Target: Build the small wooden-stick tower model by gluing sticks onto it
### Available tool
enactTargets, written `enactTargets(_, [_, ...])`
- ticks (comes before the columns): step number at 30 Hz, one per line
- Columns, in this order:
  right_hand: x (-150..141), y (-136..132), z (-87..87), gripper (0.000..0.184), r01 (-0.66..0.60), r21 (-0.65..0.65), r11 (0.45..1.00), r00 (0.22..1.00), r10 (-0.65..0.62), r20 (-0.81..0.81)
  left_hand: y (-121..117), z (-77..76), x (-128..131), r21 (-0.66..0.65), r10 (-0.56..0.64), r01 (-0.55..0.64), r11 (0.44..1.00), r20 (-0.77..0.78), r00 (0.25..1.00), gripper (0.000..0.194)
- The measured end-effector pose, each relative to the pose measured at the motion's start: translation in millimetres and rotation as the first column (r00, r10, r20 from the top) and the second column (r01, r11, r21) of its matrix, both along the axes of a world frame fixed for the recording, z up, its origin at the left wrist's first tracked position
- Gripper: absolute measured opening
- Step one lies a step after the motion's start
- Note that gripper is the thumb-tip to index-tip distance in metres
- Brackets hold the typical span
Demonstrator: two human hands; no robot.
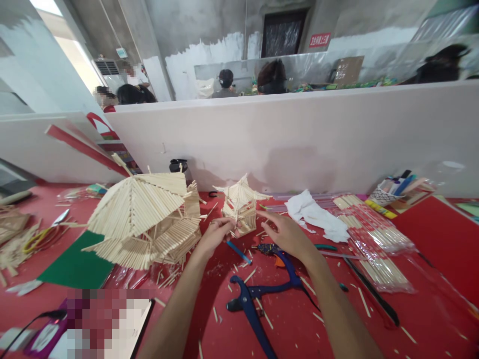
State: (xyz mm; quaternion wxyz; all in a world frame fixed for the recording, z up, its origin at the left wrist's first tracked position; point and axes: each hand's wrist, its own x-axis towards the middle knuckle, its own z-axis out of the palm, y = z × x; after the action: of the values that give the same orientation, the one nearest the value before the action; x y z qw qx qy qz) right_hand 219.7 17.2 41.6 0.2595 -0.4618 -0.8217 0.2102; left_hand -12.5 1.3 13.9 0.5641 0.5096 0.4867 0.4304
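A small pavilion model (243,199) made of thin wooden sticks stands on the red tabletop in front of me. My left hand (216,235) pinches with thumb and fingers at its front left corner; the exact grip is partly hidden. On the other side, my right hand (287,233) has its fingers apart, close to the model's right wall and holding nothing. To the left stands a larger stick pavilion (138,209) with a broad sloping roof. A thin blue strip (239,252) lies just below the small model.
Under my right forearm lie a blue tool with an orange trigger (280,261) and a blue-handled cutter (247,304). Bagged sticks (374,239), white tissue (316,217) and a pen basket (389,192) are rightward. Yellow-handled scissors (41,238) lie left. A white partition (299,134) stands behind.
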Motion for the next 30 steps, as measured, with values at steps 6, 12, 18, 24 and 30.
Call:
enactTargets(6, [0.0,-0.4,-0.6,0.045,-0.003,0.014,1.000,1.000,0.003,-0.001,-0.3,2.9,-1.5,-0.016,-0.021,0.021,1.000,-0.018,1.000,0.030])
enactTargets(12, [0.1,0.1,-0.4,0.045,-0.008,0.004,1.000,1.000,0.008,-0.009,-2.4,7.1,-1.6,-0.044,-0.079,0.078,0.996,-0.028,0.996,0.018])
enactTargets(18, [0.0,-0.5,1.1,0.045,-0.002,-0.019,1.000,1.000,0.002,-0.002,-2.9,6.0,0.2,-0.050,-0.111,0.109,0.993,-0.040,0.993,0.012])
enactTargets(24, [0.4,-0.8,2.1,0.045,0.002,-0.032,0.999,1.000,-0.002,0.006,-2.5,6.1,0.2,-0.063,-0.106,0.104,0.993,-0.024,0.994,0.012])
enactTargets(30, [0.2,-1.2,3.5,0.046,-0.002,-0.036,0.999,1.000,0.003,0.006,-3.3,9.6,1.0,-0.062,-0.103,0.101,0.993,-0.034,0.994,0.012])
